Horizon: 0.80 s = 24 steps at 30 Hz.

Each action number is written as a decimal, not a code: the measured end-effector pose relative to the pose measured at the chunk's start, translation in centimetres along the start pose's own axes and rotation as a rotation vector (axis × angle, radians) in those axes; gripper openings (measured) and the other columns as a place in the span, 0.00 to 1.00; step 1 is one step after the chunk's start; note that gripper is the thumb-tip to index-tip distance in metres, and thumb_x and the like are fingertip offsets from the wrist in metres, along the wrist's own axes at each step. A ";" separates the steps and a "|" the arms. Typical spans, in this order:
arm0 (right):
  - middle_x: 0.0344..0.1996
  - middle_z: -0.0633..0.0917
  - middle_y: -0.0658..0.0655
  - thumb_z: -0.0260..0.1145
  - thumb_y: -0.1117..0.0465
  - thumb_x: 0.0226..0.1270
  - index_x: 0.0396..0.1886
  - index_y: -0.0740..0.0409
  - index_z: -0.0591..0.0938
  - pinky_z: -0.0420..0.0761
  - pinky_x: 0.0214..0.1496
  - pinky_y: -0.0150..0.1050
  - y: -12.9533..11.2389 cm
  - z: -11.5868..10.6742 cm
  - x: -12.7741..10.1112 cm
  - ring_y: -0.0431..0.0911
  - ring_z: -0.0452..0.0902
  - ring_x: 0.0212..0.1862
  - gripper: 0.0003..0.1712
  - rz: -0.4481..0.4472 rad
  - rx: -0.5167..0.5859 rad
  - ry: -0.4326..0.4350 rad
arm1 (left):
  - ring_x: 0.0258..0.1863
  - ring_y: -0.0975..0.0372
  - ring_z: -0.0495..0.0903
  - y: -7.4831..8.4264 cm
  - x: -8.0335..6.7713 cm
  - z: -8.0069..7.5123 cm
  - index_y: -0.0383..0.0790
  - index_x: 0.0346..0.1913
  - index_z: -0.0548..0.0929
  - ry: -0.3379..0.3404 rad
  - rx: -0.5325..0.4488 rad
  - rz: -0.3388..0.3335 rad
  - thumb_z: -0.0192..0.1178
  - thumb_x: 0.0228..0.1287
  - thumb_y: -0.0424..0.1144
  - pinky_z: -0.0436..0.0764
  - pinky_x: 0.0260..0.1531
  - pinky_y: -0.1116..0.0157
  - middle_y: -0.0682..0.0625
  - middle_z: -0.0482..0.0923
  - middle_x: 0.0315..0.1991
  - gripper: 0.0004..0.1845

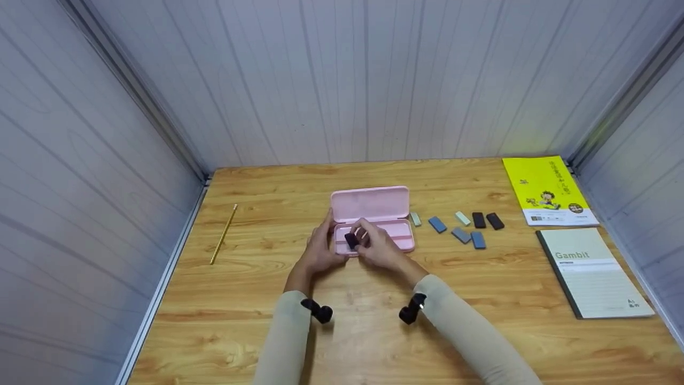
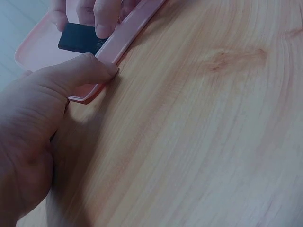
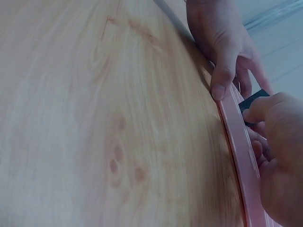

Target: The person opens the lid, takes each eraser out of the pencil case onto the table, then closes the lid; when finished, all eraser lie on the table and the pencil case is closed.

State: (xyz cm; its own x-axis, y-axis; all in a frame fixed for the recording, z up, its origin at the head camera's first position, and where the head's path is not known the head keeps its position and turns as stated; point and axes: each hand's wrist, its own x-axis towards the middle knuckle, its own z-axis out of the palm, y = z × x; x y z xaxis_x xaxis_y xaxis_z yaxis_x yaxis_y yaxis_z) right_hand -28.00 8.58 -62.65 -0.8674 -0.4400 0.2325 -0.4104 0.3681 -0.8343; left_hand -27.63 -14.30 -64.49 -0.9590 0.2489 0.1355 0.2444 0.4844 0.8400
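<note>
An open pink case lies mid-table, lid raised toward the wall. My right hand pinches a small black block over the left end of the case's tray. That black block shows between fingertips in the left wrist view, above the pink case. My left hand steadies the left end of the case, thumb pressed against its front rim. In the right wrist view the left hand rests on the pink case rim, with the black block beside my right hand's fingers.
Several small blocks in blue, pale green and black lie to the right of the case. A yellow booklet and a grey notebook sit at the far right. A pencil lies at the left.
</note>
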 end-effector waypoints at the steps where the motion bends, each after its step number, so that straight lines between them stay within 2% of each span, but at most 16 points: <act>1: 0.41 0.88 0.63 0.70 0.77 0.60 0.56 0.58 0.80 0.84 0.47 0.34 -0.5 -0.2 -0.1 0.43 0.83 0.41 0.25 0.022 0.046 0.004 | 0.78 0.41 0.71 -0.1 0.0 0.0 0.42 0.93 0.50 -0.002 0.005 -0.004 0.84 0.42 0.37 0.60 0.82 0.37 0.41 0.82 0.76 0.75; 5: 0.42 0.87 0.68 0.71 0.80 0.58 0.58 0.62 0.79 0.79 0.44 0.30 -1.9 -1.0 0.0 0.42 0.80 0.39 0.27 0.108 0.159 0.025 | 0.77 0.40 0.71 0.0 0.2 0.0 0.40 0.93 0.50 -0.010 0.008 0.000 0.84 0.43 0.37 0.60 0.82 0.36 0.39 0.82 0.76 0.74; 7: 0.42 0.87 0.68 0.72 0.81 0.58 0.58 0.63 0.78 0.79 0.43 0.29 -2.3 -1.2 0.1 0.43 0.79 0.39 0.28 0.123 0.176 0.036 | 0.77 0.39 0.71 0.3 0.2 -0.1 0.38 0.93 0.50 -0.016 -0.001 -0.003 0.84 0.43 0.36 0.60 0.82 0.36 0.37 0.81 0.75 0.74; 14: 0.42 0.88 0.66 0.76 0.78 0.60 0.58 0.65 0.79 0.80 0.43 0.28 -2.5 -1.8 -0.1 0.40 0.79 0.38 0.27 0.148 0.194 0.031 | 0.73 0.43 0.73 0.1 0.1 0.1 0.36 0.92 0.52 0.017 -0.002 0.062 0.84 0.41 0.39 0.64 0.78 0.41 0.39 0.84 0.72 0.73; 20: 0.42 0.89 0.68 0.76 0.78 0.60 0.60 0.69 0.79 0.82 0.42 0.27 -1.8 -2.6 -1.0 0.38 0.80 0.37 0.27 0.148 0.238 0.015 | 0.74 0.43 0.72 0.5 -0.1 -0.1 0.38 0.93 0.51 0.002 -0.004 0.032 0.85 0.45 0.39 0.62 0.81 0.40 0.38 0.83 0.73 0.72; 24: 0.40 0.87 0.65 0.74 0.80 0.61 0.60 0.73 0.78 0.82 0.41 0.27 -1.5 -3.4 -1.6 0.37 0.81 0.37 0.27 0.160 0.298 -0.002 | 0.75 0.42 0.72 0.8 -0.1 -0.2 0.38 0.93 0.52 -0.005 -0.020 0.007 0.85 0.45 0.36 0.62 0.83 0.39 0.37 0.82 0.72 0.72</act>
State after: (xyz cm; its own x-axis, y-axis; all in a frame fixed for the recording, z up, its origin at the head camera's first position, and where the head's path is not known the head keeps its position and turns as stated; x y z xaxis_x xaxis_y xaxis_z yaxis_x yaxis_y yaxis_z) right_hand -26.94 11.56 -60.06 -0.9134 -0.3979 0.0857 -0.1681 0.1770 -0.9698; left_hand -27.39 -14.15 -63.73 -0.9565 0.2566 0.1384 0.2478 0.4655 0.8496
